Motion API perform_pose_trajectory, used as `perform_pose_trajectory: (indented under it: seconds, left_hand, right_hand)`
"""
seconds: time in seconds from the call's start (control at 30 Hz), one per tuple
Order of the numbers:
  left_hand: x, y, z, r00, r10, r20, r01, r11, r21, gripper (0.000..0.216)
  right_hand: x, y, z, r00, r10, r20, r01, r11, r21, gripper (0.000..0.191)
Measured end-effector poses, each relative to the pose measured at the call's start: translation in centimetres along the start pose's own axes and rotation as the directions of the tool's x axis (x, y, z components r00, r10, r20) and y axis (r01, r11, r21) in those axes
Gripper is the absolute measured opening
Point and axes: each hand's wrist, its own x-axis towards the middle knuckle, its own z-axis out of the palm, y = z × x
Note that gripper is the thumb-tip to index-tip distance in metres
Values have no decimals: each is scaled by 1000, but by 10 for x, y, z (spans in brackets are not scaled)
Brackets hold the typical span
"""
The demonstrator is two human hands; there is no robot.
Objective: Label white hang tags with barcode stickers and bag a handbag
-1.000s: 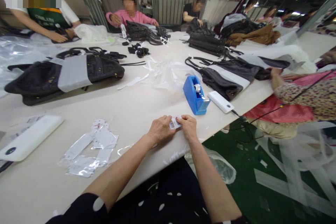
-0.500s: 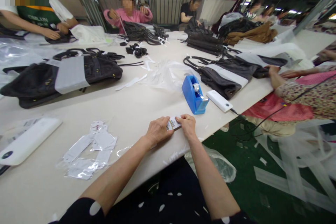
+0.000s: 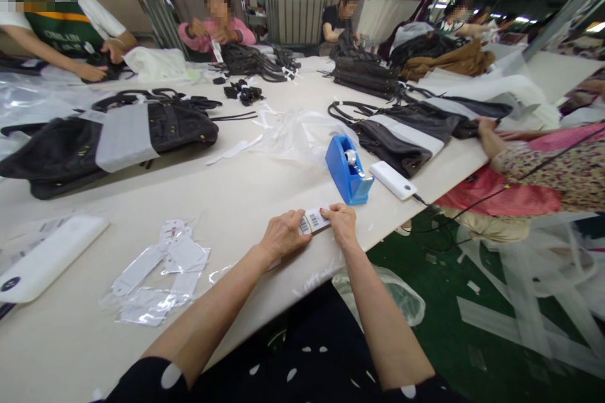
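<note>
A small white stack of barcode labels [image 3: 314,220] sits just over the near edge of the table, between my two hands. My left hand [image 3: 285,232] is closed on its left end, thumb toward me. The right end is pinched by my right hand [image 3: 341,223], fingers curled over the top. Just beyond them stands a blue tape dispenser [image 3: 347,173] with a roll in it. To the left, white tags in clear plastic [image 3: 163,274] lie spread on the table.
A dark handbag wrapped with a white band [image 3: 184,129] lies at the left. More dark bags [image 3: 392,145] lie at the right beside a white device [image 3: 393,180] with a cable. Co-workers handle bags around the table [image 3: 265,179]. Plastic scraps [image 3: 510,327] litter the green floor.
My right hand has shifted slightly right along the stack, so more of the barcode print shows. My left hand stays in place. A co-worker in pink now holds up a white tag.
</note>
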Motion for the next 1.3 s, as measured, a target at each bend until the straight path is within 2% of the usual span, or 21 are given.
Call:
perform_pose_trajectory:
  seconds: [0.93,1.13,1.3]
  left_hand:
    - [-2,-3,-3,1000,14,27,-13,999,-37,37]
    - [-6,-20,-5,999,-45,8,46,997,-60,38]
    - [1,-29,-7,997,-71,-8,70,996,-63,42]
  right_hand:
    - [14,7,-24,994,14,-112,-20,999,-46,25]
    - [14,2,-44,977,12,-214,-34,994,-100,20]
    - [13,1,-51,981,9,-196,-26,996,-86,19]
